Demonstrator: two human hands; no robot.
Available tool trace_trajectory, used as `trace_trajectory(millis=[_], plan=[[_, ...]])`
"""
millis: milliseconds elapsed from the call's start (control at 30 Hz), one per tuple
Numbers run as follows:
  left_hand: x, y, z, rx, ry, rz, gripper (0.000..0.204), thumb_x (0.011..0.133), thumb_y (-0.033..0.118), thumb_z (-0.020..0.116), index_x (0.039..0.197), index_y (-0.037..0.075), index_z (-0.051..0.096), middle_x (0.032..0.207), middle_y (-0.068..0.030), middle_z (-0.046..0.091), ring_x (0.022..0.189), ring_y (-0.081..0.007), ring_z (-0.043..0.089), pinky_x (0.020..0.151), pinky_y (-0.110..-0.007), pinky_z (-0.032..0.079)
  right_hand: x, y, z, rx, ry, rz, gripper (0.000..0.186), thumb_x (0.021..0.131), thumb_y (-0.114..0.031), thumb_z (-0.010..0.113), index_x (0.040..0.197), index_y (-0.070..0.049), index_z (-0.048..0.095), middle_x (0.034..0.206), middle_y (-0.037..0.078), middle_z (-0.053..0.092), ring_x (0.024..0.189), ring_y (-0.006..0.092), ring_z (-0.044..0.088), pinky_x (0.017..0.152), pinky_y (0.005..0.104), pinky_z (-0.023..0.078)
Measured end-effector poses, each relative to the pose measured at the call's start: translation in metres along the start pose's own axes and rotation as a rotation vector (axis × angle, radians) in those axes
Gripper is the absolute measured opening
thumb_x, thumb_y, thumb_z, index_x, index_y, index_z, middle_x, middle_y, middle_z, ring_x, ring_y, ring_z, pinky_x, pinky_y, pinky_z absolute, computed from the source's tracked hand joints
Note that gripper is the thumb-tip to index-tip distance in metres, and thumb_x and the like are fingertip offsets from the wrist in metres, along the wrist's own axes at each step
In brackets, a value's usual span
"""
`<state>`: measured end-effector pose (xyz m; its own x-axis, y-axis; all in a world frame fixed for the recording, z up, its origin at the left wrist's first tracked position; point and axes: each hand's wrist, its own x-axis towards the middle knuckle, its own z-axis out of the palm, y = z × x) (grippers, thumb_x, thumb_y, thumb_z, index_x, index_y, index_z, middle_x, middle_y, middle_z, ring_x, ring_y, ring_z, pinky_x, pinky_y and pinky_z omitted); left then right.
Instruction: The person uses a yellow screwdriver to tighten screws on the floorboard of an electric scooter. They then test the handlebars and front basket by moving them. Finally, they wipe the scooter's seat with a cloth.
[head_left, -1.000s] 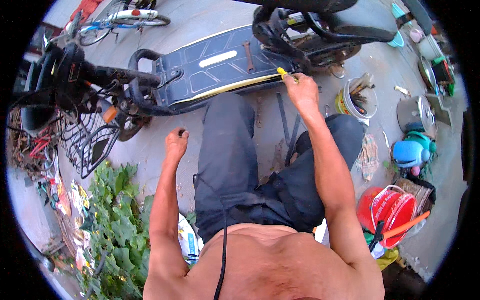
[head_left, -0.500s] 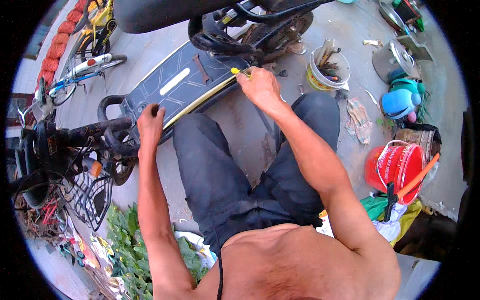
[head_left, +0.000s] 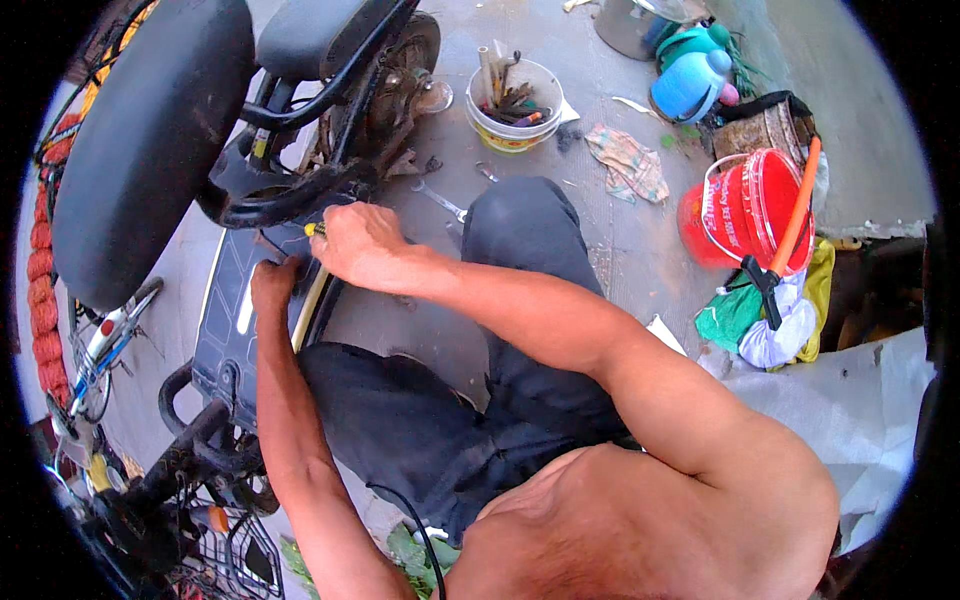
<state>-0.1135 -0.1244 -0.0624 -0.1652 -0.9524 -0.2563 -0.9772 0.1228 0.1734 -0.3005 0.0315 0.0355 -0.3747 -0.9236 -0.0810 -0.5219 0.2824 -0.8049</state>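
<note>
I am at a black electric scooter's footboard (head_left: 215,330) with a pale edge strip, under the seat (head_left: 150,140). My right hand (head_left: 358,245) is closed on a small yellow-handled tool (head_left: 315,230) at the board's rear edge; its tip is hidden. Just left of it, my left hand (head_left: 275,285) has its fingers closed on a rusty wrench (head_left: 268,244) over the board. A steel wrench (head_left: 440,200) lies on the ground beside my right knee.
A tool bucket (head_left: 500,130), cloth (head_left: 630,165), blue watering can (head_left: 690,85), red bucket (head_left: 720,220) with orange-handled tool (head_left: 795,215) and crumpled bags (head_left: 775,325) lie at the right. A bicycle (head_left: 110,340) and red coiled bundles (head_left: 42,280) are at the left.
The view has swung right, so the scooter now runs up the left side. My left hand has moved forward along the footboard to the rusty wrench, close beside my right hand.
</note>
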Motion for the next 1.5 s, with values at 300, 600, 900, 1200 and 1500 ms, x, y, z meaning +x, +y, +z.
trace_trajectory(millis=[300, 600, 900, 1200, 1500], plan=[[0.029, -0.018, 0.027, 0.019, 0.062, 0.048, 0.051, 0.070, 0.040, 0.068, 0.092, -0.006, 0.068, 0.102, -0.0284, 0.066, 0.098, -0.0410, 0.064, 0.086, -0.046, 0.050, 0.000, 0.001, 0.003, 0.021, -0.001, -0.021, 0.036, 0.083, -0.031, 0.061, 0.088, 0.003, 0.068, 0.086, 0.027, 0.066, 0.086, 0.0423, 0.065, 0.079, 0.0497, 0.050], [0.030, -0.039, 0.042, -0.139, -0.162, -0.113, 0.048, 0.071, 0.036, 0.061, 0.095, -0.006, 0.069, 0.094, -0.0269, 0.067, 0.091, -0.0404, 0.066, 0.083, -0.045, 0.050, 0.002, -0.004, 0.004, -0.023, -0.016, -0.005, 0.037, 0.084, -0.036, 0.060, 0.091, -0.001, 0.067, 0.089, 0.023, 0.067, 0.088, 0.0412, 0.065, 0.080, 0.0498, 0.049], [-0.058, 0.003, -0.025, -1.244, -0.344, -0.347, 0.014, 0.086, 0.011, 0.052, 0.085, -0.001, 0.058, 0.071, -0.0134, 0.064, 0.052, -0.0196, 0.058, 0.042, -0.027, 0.043, 0.000, 0.003, 0.016, -0.048, -0.010, -0.045, 0.036, 0.085, -0.035, 0.058, 0.089, 0.000, 0.066, 0.087, 0.026, 0.066, 0.087, 0.0442, 0.063, 0.079, 0.0518, 0.048], [-0.101, -0.034, -0.021, -1.586, -0.230, -0.329, 0.011, 0.089, 0.010, 0.054, 0.094, 0.001, 0.053, 0.081, -0.0135, 0.062, 0.062, -0.0184, 0.058, 0.052, -0.026, 0.046, 0.003, 0.008, 0.054, -0.052, 0.036, -0.019, 0.036, 0.088, -0.033, 0.057, 0.096, 0.001, 0.062, 0.087, 0.026, 0.067, 0.087, 0.0448, 0.064, 0.081, 0.0526, 0.049], [-0.150, -0.025, -0.051, -1.554, -0.138, -0.295, 0.013, 0.089, 0.010, 0.057, 0.096, 0.000, 0.051, 0.081, -0.0130, 0.063, 0.065, -0.0189, 0.063, 0.054, -0.030, 0.053, 0.021, 0.038, 0.109, -0.141, -0.011, 0.072, 0.038, 0.086, -0.033, 0.064, 0.104, -0.001, 0.059, 0.099, 0.025, 0.066, 0.096, 0.0416, 0.064, 0.084, 0.0501, 0.050]])
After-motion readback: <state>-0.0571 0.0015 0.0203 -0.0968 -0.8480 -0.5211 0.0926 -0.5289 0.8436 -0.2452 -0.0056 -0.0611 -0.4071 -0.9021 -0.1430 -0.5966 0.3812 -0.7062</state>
